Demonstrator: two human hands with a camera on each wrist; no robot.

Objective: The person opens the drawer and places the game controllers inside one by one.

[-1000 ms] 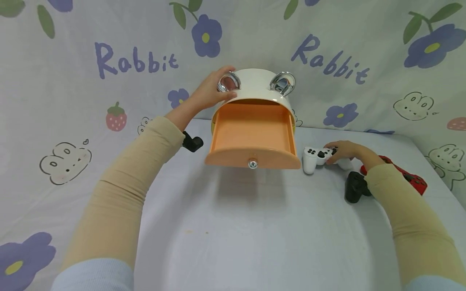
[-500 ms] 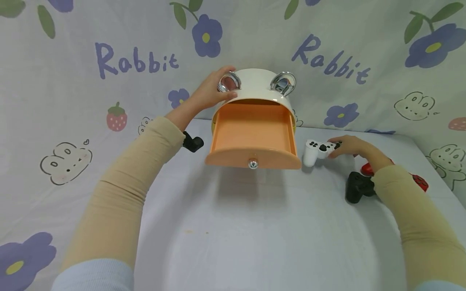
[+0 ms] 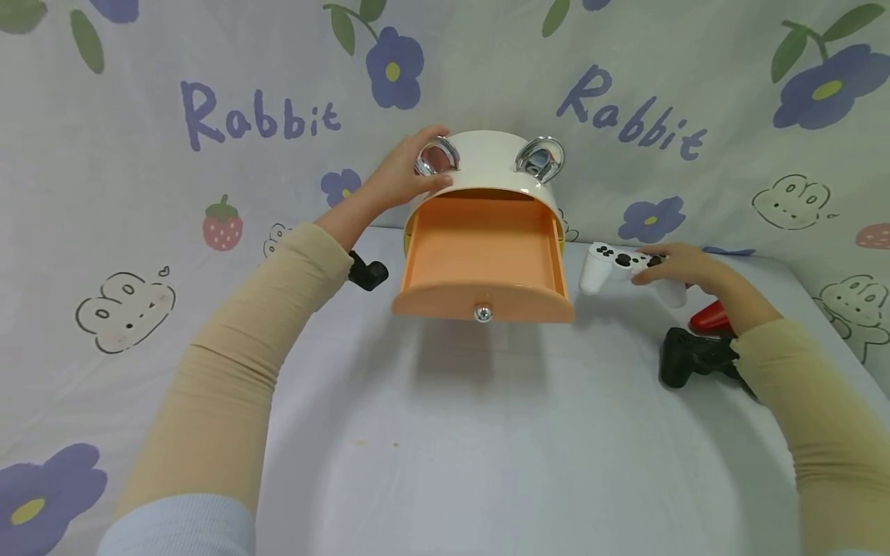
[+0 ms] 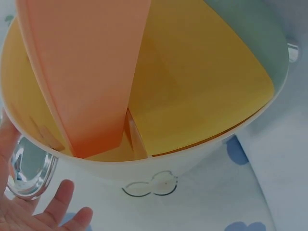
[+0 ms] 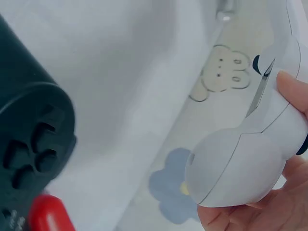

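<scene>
My left hand [image 3: 402, 174] grips the upper left of a white, rounded drawer box [image 3: 487, 154], thumb at the front beside a chrome ear-like ring [image 3: 453, 154]. Its other fingers [image 4: 60, 199] show spread in the left wrist view. The box's orange drawer [image 3: 483, 239] is pulled out, with nothing seen inside. To the right of the drawer, my right hand [image 3: 684, 265] pinches a white game controller [image 3: 596, 270] by its far side and holds it above the table. In the right wrist view, the thumb and fingers clasp the controller's white body [image 5: 236, 168].
Below my right forearm lie a black game controller [image 3: 681, 359] and a red controller [image 3: 711, 318], both partly covered by the sleeve. A black curved object [image 3: 367, 272] sticks out beside my left sleeve. Behind the white table [image 3: 487, 463] hangs a patterned cloth [image 3: 278, 62].
My right hand has lifted the white game controller off the table and carried it upward and slightly right. More of the black controller shows now. My left hand and the drawer stay put.
</scene>
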